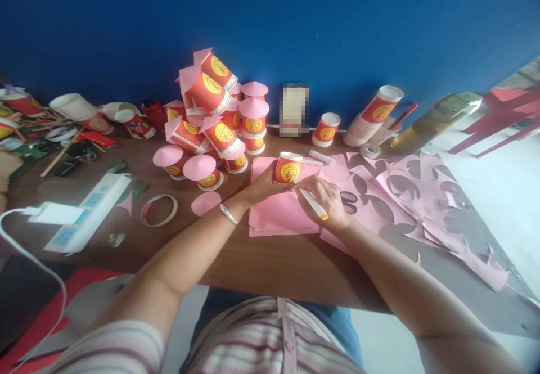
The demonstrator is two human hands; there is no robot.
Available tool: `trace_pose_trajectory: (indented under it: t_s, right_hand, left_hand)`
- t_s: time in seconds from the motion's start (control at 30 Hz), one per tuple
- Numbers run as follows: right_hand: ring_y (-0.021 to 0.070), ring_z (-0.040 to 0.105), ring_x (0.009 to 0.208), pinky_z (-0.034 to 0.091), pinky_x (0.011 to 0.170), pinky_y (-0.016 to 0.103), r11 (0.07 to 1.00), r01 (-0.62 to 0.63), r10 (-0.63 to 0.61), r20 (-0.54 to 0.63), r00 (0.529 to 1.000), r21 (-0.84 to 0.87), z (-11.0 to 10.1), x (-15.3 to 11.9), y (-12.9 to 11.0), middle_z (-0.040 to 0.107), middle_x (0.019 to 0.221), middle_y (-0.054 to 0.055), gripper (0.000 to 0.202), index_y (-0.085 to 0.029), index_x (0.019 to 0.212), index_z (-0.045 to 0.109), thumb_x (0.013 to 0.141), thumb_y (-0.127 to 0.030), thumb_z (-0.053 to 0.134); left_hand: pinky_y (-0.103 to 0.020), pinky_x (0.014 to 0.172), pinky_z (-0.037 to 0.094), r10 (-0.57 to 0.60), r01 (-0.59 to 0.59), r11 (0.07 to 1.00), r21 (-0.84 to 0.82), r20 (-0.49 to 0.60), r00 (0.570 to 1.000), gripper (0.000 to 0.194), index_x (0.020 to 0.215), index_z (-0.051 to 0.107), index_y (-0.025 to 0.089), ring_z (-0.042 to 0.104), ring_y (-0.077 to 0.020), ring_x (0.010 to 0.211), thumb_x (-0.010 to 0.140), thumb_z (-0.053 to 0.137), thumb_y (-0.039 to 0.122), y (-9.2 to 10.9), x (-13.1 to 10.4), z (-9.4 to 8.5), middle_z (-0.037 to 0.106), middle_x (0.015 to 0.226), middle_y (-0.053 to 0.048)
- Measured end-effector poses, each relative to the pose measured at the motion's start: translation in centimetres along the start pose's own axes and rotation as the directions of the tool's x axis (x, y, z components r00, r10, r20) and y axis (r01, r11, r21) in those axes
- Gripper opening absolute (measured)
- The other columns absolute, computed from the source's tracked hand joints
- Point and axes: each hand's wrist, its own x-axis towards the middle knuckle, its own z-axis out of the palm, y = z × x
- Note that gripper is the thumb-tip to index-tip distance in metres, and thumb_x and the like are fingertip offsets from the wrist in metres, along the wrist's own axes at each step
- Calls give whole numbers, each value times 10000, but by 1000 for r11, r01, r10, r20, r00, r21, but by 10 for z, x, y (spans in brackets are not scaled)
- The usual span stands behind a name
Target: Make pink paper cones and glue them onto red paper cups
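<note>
My left hand [262, 185] is wrapped round a red paper cup [288, 170] with a yellow round emblem, held over a stack of pink paper [287, 213]. Its white rim faces up. Between the fingers of my right hand [327, 202] is a white pen-like tool [311, 203] with an orange end; its other tip is at the cup's lower right side. Black scissor handles [349, 202] show just right of my right hand. Left of the cup, several red cups with pink cone tops [219, 132] are piled up.
A pink disc [206, 203], a tape roll [159, 211] and a power strip [88, 213] lie on the left. Cut pink scraps [405, 194] cover the right side. Behind stand a single cup [326, 130], stacked cups [373, 116] and a bottle [436, 121].
</note>
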Motion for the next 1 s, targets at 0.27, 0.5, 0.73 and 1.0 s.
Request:
trace_pose_trajectory:
  t_s: [0.27, 0.5, 0.73, 1.0]
  right_hand:
    - [172, 688, 731, 543, 608, 290, 1000, -13, 13, 15, 1000, 21, 0, -2, 1, 701, 866, 27, 213, -214, 1088, 609, 914, -92, 626]
    - [162, 691, 709, 543, 605, 275, 1000, 7, -7, 20, 1000, 17, 0, -1, -1, 701, 845, 11, 222, -223, 1093, 582, 918, -93, 623]
    - [179, 696, 736, 539, 630, 279, 998, 33, -34, 28, 999, 44, 0, 3, -4, 710, 870, 38, 224, -209, 1096, 576, 919, -77, 612]
    - [179, 693, 744, 546, 641, 289, 999, 46, -46, 42, 998, 17, 1, 4, -4, 716, 899, 53, 145, -200, 1090, 588, 964, -127, 587]
  left_hand:
    - [-416, 940, 526, -3, 4, 1000, 26, -18, 1000, 721, 1301, 537, 187, 607, -309, 1169, 733, 864, 489, 1, -1, 0, 645, 1237, -133]
    - [-418, 952, 517, 1, -1, 1000, 30, -4, 1000, 735, 1324, 498, 168, 590, -313, 1198, 758, 847, 481, 3, -1, 1, 616, 1287, -148]
    - [-449, 1003, 507, -10, 11, 999, 39, -24, 1000, 797, 1340, 492, 181, 562, -345, 1266, 725, 861, 527, 2, -2, 1, 598, 1334, -154]
    - [-455, 1024, 494, -20, 24, 997, 68, -48, 999, 904, 1356, 449, 159, 537, -364, 1305, 680, 868, 589, 0, -1, 1, 555, 1389, -192]
